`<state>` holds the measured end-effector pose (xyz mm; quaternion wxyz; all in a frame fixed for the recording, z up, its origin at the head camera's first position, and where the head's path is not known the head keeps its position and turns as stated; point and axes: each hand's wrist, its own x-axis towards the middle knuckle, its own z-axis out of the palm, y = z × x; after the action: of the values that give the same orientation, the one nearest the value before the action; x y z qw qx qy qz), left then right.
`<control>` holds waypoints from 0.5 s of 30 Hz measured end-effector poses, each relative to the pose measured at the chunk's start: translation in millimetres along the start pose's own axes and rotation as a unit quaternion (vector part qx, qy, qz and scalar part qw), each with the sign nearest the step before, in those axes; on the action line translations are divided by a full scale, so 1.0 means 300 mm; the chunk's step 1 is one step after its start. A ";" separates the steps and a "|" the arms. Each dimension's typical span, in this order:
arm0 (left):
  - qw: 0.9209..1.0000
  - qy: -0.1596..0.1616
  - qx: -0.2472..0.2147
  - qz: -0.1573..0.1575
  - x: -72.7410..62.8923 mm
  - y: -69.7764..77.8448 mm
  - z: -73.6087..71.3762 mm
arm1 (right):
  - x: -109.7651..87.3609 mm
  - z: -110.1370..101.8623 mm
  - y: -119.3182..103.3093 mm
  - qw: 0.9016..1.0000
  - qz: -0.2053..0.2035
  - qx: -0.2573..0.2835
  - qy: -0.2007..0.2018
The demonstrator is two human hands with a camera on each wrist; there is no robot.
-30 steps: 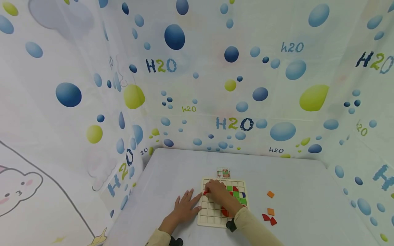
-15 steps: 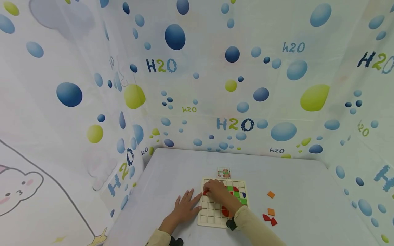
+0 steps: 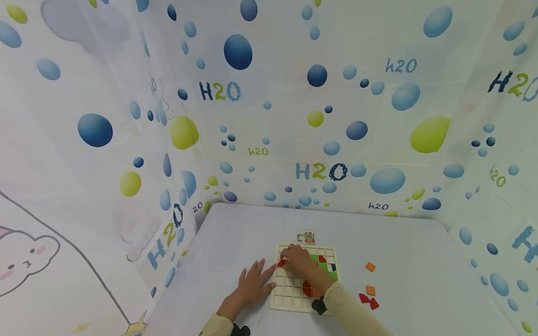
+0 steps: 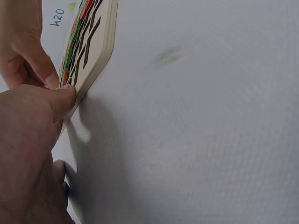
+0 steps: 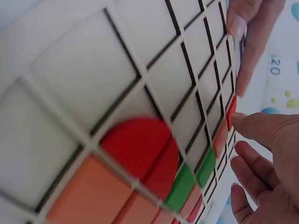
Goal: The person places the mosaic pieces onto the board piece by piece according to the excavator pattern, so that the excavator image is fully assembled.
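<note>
A pale gridded board (image 3: 287, 301) lies on the table, with red, green, orange and blue-and-white pieces set in some cells. Over its upper left part is my right hand (image 3: 297, 262). In the right wrist view, the thumb (image 5: 252, 126) touches a small red piece (image 5: 231, 112) in a cell by the board's edge, while the other fingers stay apart from it. My left hand (image 3: 252, 283) lies with fingers spread beside the board, its index finger and thumb against the left edge. The left wrist view shows that thumb (image 4: 63, 100) on the rim.
Behind the board lies a small patterned card (image 3: 305, 237). To the right, on the white table (image 3: 412, 261), are an orange square (image 3: 370, 266), a second orange square (image 3: 370, 290) and two red quarter-round pieces (image 3: 374, 304). Printed cloth walls (image 3: 269, 121) surround the table.
My right hand has shifted slightly to the right and its fingers have lifted a little, showing more of the red piece at the board's left. My left hand stays put.
</note>
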<state>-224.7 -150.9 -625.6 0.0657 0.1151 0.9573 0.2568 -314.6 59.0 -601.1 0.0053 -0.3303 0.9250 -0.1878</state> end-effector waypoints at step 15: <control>1.000 -0.007 0.025 -0.017 0.013 -0.005 0.010 | -0.281 -0.216 0.348 0.967 0.193 0.145 0.077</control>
<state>-228.1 -149.7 -629.2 0.0733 0.1025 0.9648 0.2310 -321.0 207.1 -587.1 0.0182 -0.1254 0.9319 -0.3399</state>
